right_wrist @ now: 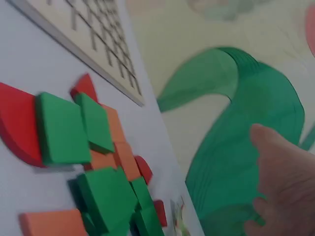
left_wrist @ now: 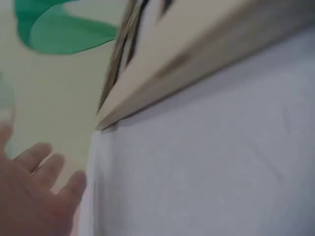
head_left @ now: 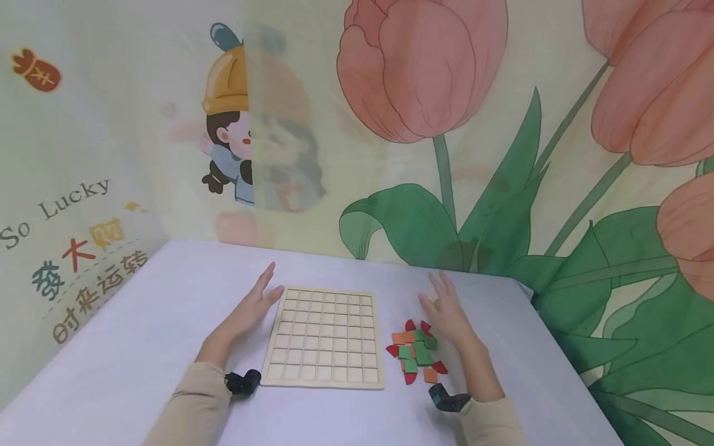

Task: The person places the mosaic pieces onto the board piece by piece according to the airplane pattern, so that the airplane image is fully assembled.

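A square wooden grid board (head_left: 326,337) with shallow square cells, all bare, lies on the white table. My left hand (head_left: 249,313) is just off the board's left edge, fingers extended and nothing in the palm. In the left wrist view its fingertips (left_wrist: 74,189) show near the board's corner (left_wrist: 128,105). To the right of the board is a loose pile of green squares (right_wrist: 64,129), orange squares (right_wrist: 54,223) and red quarter-rounds (right_wrist: 19,123). My right hand (head_left: 448,313) hovers beyond this pile with fingers straight. A small patterned piece (right_wrist: 181,221) is partly hidden near it.
A white cloth covers the table (head_left: 139,347). Behind it hangs a printed curtain with tulips (head_left: 424,68) and a cartoon figure (head_left: 229,136). Black wrist devices sit at the left cuff (head_left: 243,382) and right cuff (head_left: 448,398).
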The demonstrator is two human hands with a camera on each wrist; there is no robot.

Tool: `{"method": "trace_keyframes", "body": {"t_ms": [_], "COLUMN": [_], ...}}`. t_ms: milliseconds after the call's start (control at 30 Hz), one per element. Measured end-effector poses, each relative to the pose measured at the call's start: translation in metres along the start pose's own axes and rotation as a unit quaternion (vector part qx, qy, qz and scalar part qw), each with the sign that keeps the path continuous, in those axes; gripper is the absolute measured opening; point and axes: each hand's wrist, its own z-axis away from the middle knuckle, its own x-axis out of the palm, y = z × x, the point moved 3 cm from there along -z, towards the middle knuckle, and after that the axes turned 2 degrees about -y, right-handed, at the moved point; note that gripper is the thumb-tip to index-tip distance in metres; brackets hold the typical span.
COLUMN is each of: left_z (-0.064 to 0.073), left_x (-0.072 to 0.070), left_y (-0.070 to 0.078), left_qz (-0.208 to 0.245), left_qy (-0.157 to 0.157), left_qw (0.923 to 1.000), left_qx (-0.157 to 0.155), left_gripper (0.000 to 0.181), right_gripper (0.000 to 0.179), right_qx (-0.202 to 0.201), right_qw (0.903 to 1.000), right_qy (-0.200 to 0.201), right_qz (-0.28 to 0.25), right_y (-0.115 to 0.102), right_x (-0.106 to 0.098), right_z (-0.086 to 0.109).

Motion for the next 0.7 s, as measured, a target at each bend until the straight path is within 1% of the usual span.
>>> {"method": "trace_keyframes", "body": {"t_ms": [67, 133, 200, 267, 367, 433, 500, 600, 667, 700], "left_z": [-0.001, -0.001, -0.002, -0.002, -0.002, 0.000, 0.002, 0.003, 0.002, 0.001], "left_x": [0.001, 0.001, 0.001, 0.001, 0.000, 0.000, 0.000, 0.001, 0.003, 0.004], "left_y": [-0.008, -0.014, -0.018, -0.019, -0.020, -0.021, -0.023, -0.026, -0.027, -0.027], "left_qz": [0.037, 0.071, 0.097, 0.101, 0.086, 0.057, 0.026, -0.009, -0.021, -0.023], "left_qy": [-0.004, -0.003, -0.004, -0.013, -0.036, -0.046, -0.050, -0.055, -0.063, -0.068], "left_qw": [0.9992, 0.9972, 0.9951, 0.9948, 0.9955, 0.9972, 0.9984, 0.9984, 0.9976, 0.9973], "left_qx": [-0.015, -0.023, -0.020, -0.004, 0.014, 0.012, 0.007, 0.009, 0.017, 0.020], "left_gripper": [0.074, 0.073, 0.073, 0.072, 0.071, 0.072, 0.074, 0.077, 0.079, 0.079], "right_gripper": [0.064, 0.060, 0.055, 0.053, 0.051, 0.049, 0.044, 0.035, 0.030, 0.029], "right_qx": [0.026, 0.049, 0.061, 0.075, 0.085, 0.090, 0.091, 0.090, 0.088, 0.081], "right_qw": [0.9994, 0.9978, 0.9962, 0.9944, 0.9933, 0.9926, 0.9923, 0.9913, 0.9894, 0.9883], "right_qy": [-0.008, -0.020, -0.030, -0.037, -0.045, -0.051, -0.063, -0.090, -0.113, -0.128], "right_qz": [-0.019, -0.040, -0.055, -0.065, -0.064, -0.063, -0.056, -0.036, -0.022, -0.017], "right_y": [0.011, 0.020, 0.027, 0.031, 0.033, 0.032, 0.031, 0.029, 0.029, 0.028], "right_x": [-0.001, -0.002, -0.002, -0.003, -0.005, -0.006, -0.005, -0.005, -0.005, -0.004], "right_z": [0.000, 0.002, 0.003, 0.006, 0.008, 0.010, 0.011, 0.014, 0.016, 0.018]}}
